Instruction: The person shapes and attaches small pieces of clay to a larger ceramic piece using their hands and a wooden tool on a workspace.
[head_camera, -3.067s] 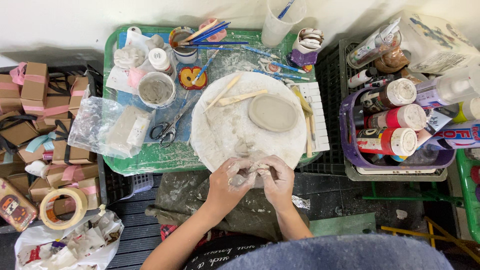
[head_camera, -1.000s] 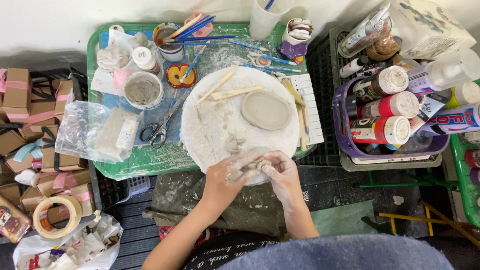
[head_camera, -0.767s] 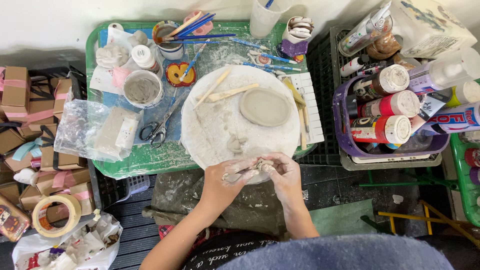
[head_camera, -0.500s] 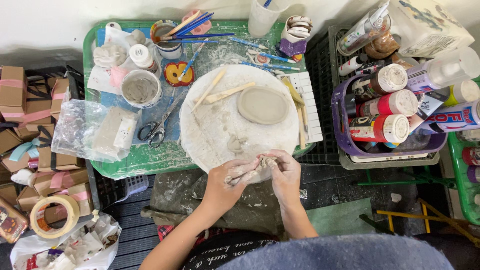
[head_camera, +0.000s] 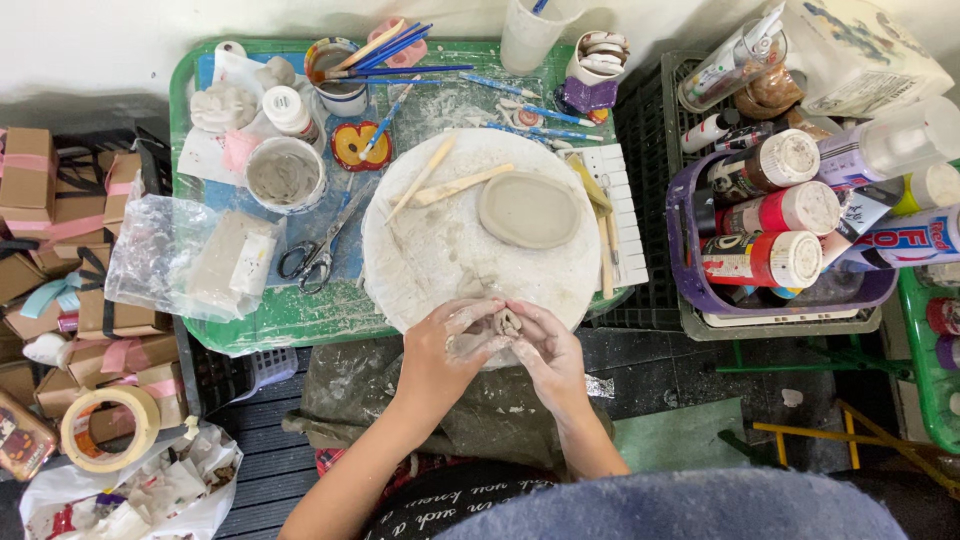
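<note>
To your left, brown cardboard boxes (head_camera: 60, 260) tied with pink ribbon sit stacked. A clear plastic bag (head_camera: 190, 260) holds a grey block beside them. At right, red-labelled bottles (head_camera: 765, 235) lie in a purple basket (head_camera: 690, 290).

Most of the small clay lump (head_camera: 507, 322) is hidden between the hands, its shape impossible to tell.

A small lump of grey clay (head_camera: 506, 322), matt and damp-looking, is pinched between the left hand (head_camera: 445, 352) and right hand (head_camera: 548, 355), both smeared with pale clay. The round white board (head_camera: 450, 250) is dulled by dried clay streaks. A matt oval clay dish (head_camera: 529, 209) lies on it beside pale wooden sticks (head_camera: 461, 185). The green plastic tray (head_camera: 290, 320) is glossy, and metal scissors (head_camera: 318, 245) show shine.
</note>
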